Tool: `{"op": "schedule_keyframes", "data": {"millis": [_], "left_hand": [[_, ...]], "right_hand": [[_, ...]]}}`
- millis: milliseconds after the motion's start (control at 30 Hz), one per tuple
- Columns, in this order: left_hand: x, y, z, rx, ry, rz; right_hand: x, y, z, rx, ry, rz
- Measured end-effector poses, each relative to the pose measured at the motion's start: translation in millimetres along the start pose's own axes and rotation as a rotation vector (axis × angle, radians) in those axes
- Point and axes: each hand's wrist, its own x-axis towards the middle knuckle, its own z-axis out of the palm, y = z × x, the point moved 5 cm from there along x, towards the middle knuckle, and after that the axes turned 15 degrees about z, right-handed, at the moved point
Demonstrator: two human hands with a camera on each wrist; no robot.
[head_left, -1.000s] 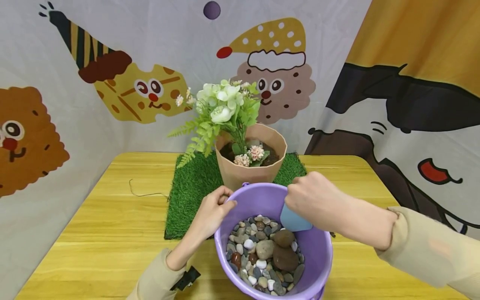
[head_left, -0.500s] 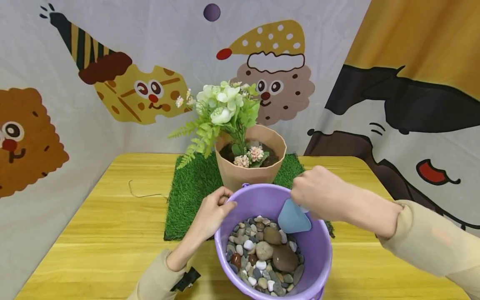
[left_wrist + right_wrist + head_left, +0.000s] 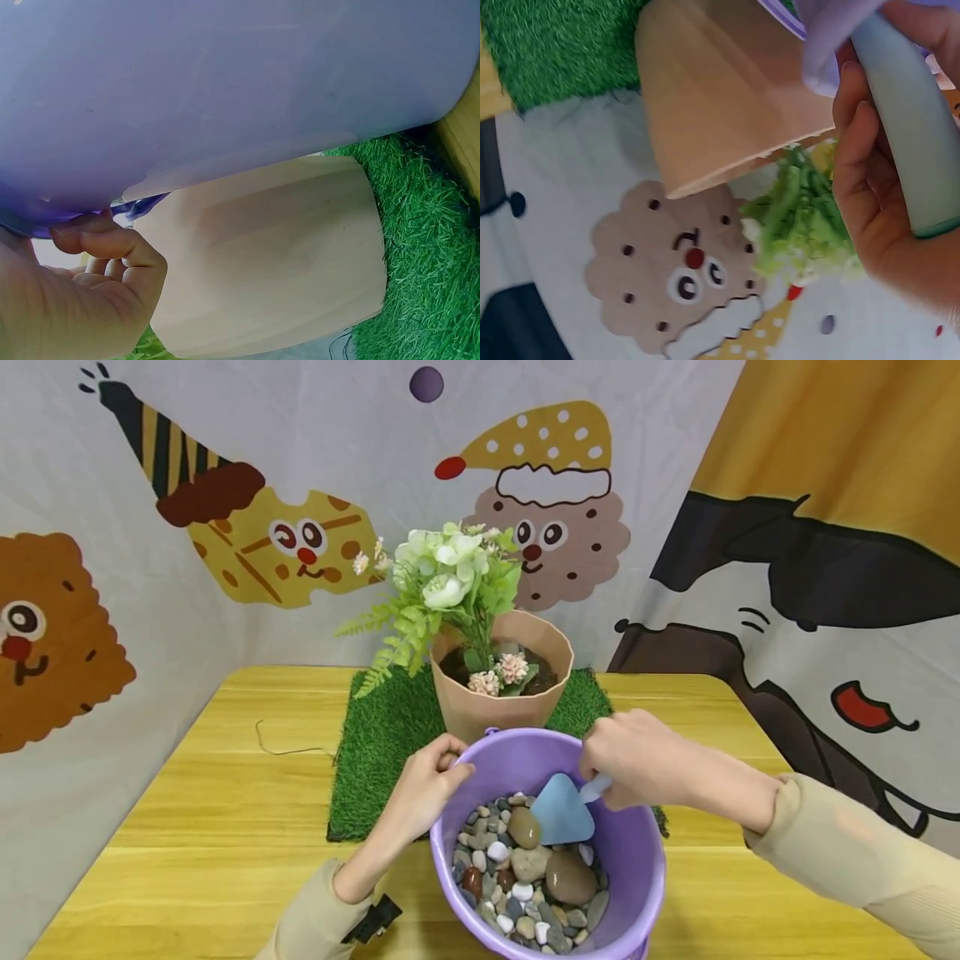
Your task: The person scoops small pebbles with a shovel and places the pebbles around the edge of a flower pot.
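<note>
A purple bucket [image 3: 633,860] holds many pebbles [image 3: 495,893] and several larger stones, among them a brown stone [image 3: 572,878]. On the bucket's left rim my left hand [image 3: 427,785] pinches the edge; the left wrist view shows the thumb and fingers [image 3: 112,240] at the rim. My right hand [image 3: 637,760] grips a small toy shovel, its pale handle [image 3: 907,120] wrapped by the curled fingers. Inside the bucket, the shovel's light blue blade [image 3: 564,812] lies over the stones beside an olive-brown stone [image 3: 524,827]. The blade's lower edge seems to touch the stones.
Behind the bucket stands a beige pot [image 3: 480,714] with white flowers [image 3: 444,568] and green leaves. It sits on a square of artificial grass [image 3: 382,760]. A thin dark wire [image 3: 288,750] lies on the wooden table [image 3: 187,827]. A printed cloth [image 3: 300,410] hangs behind.
The shovel blade has moved left from the bucket's right wall over the stones. The olive-brown stone has shifted left, away from the big brown one. The left hand stays on the rim.
</note>
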Motion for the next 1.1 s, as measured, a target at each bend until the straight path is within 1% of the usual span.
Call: {"op": "schedule_keyframes", "data": {"millis": [133,333,567,733,867,967,1100], "left_hand": [[-0.2,0.3,0.1,0.002,0.002,0.002],[-0.2,0.2,1.1,-0.001,-0.001,0.005],[-0.1,0.5,0.7,0.001,0.002,-0.004],[0.0,0.1,0.7,-0.001,0.001,-0.008],[-0.2,-0.3,0.7,-0.005,0.000,-0.009],[-0.3,-0.2,0.5,-0.004,0.001,-0.009],[0.5,0.2,1.1,-0.002,-0.001,-0.001]], "right_hand": [[-0.4,7,4,0.097,-0.016,0.023],[1.8,6,11,0.198,-0.046,-0.007],[4.3,5,16,0.244,-0.037,-0.014],[4.7,6,16,0.277,-0.050,-0.006],[4.4,7,16,0.296,-0.054,-0.017],[4.3,4,19,0.337,-0.079,-0.040],[5.6,-5,27,0.399,-0.118,-0.055]]}}
